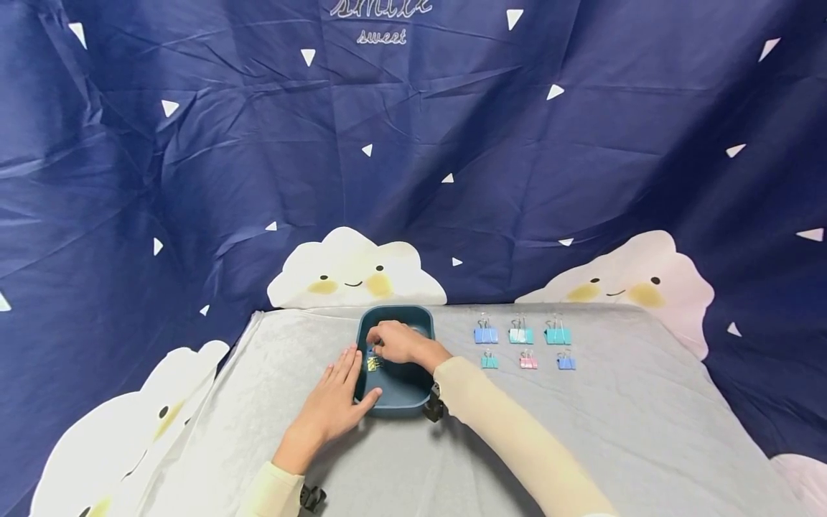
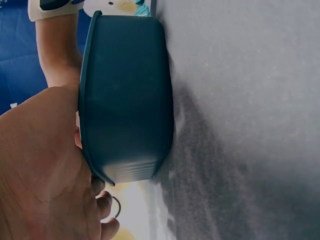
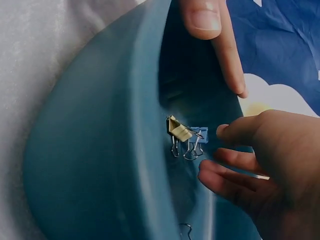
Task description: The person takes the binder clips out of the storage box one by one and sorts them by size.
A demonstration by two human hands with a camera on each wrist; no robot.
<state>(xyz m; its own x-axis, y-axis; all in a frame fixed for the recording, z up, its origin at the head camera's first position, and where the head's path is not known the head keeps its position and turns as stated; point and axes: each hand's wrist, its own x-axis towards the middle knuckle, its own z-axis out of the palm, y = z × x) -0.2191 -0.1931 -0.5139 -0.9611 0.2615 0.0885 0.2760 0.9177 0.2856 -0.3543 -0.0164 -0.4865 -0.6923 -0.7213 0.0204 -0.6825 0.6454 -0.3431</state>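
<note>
In the head view, the right fingers (image 1: 377,336) hide much of the blue clip (image 3: 201,134). Cropped by picture edges — far lettering (image 1: 381,8), a wire loop (image 3: 189,229).

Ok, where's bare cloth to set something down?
Bare grey cloth lies left of the left hand, and between the right sleeve and the near clip row. Crowded: that row, the far clip row, and, in the box, around the right hand, a yellow clip and a blue clip.

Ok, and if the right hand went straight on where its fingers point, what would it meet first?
Most likely the blue binder clip in the teal box, beside the yellow clip; the right hand points down toward it. Depth is unclear, so it might pass just beside it.
</note>
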